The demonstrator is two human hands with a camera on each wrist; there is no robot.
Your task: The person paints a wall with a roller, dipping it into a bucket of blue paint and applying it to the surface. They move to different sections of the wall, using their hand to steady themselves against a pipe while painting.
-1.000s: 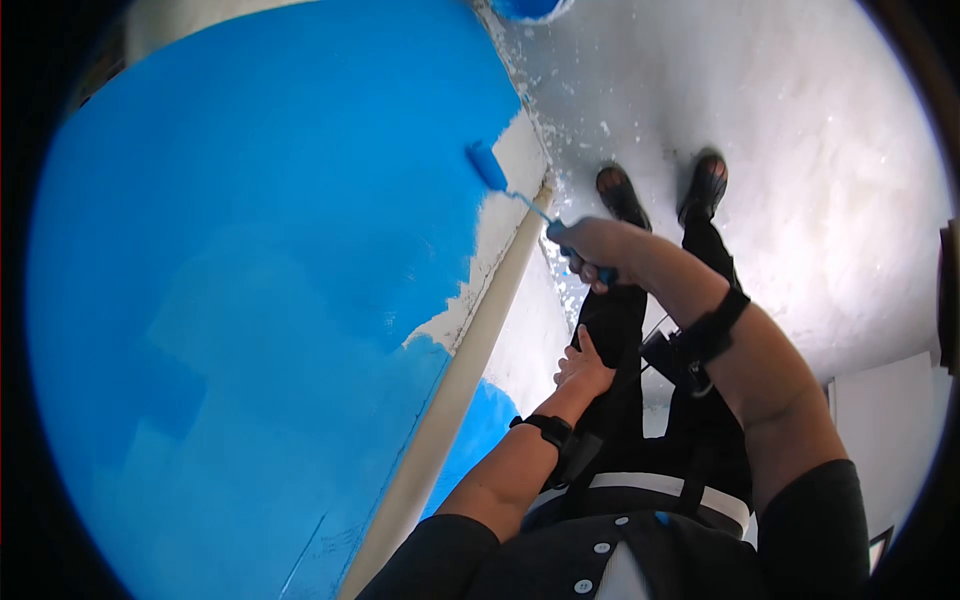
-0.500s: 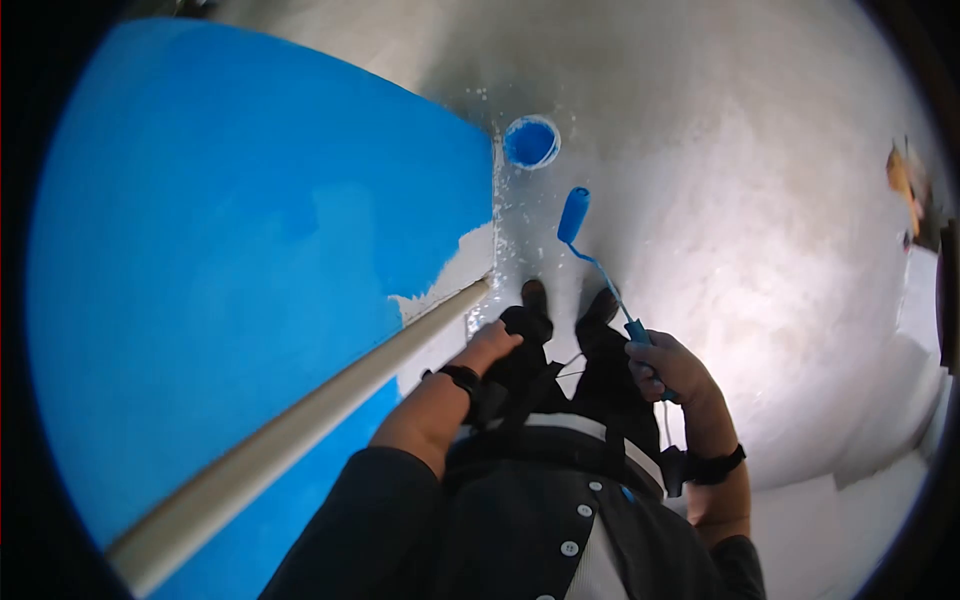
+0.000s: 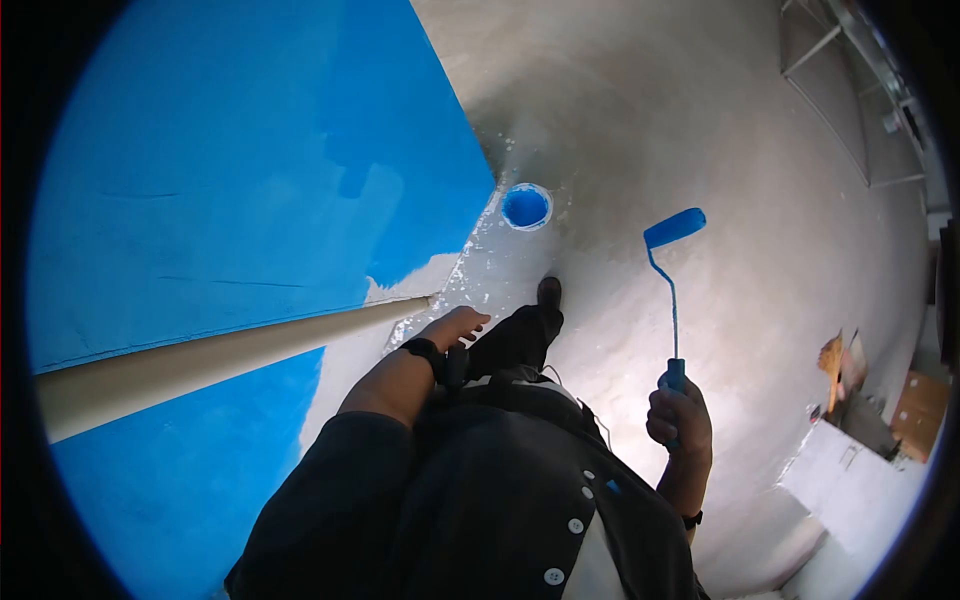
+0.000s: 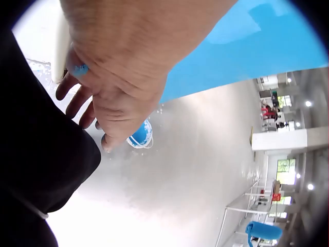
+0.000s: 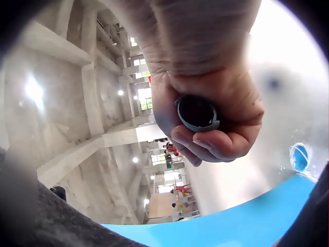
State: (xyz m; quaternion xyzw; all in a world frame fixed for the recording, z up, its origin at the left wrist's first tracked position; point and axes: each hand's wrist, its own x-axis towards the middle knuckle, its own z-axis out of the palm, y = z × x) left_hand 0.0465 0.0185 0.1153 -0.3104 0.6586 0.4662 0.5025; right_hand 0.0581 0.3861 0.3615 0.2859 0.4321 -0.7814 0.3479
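Observation:
My right hand [image 3: 680,414] grips the handle [image 3: 676,376] of a paint roller, whose blue roller head [image 3: 676,229] points away from me over the floor. In the right wrist view the fingers of that hand [image 5: 211,118] are curled round the handle, its hollow end [image 5: 197,112] facing the camera. Nothing is in my left hand [image 3: 461,325], which hangs beside my thigh with loose fingers; the left wrist view shows a blue paint smear on this hand [image 4: 121,92]. A bucket of blue paint [image 3: 526,207] stands on the floor by the wall corner.
A blue-painted wall [image 3: 250,200] with a bare pale patch [image 3: 428,276] fills the left. A beige pipe [image 3: 240,355] runs along it. At the right are a white box [image 3: 850,480], a cardboard box [image 3: 918,415] and a metal frame [image 3: 828,110]. Several people appear far off in the right wrist view.
The roller has come away from the wall and swung right over the floor, still gripped by my right hand. My view has turned, and the bucket now shows fully. The left hand still holds nothing.

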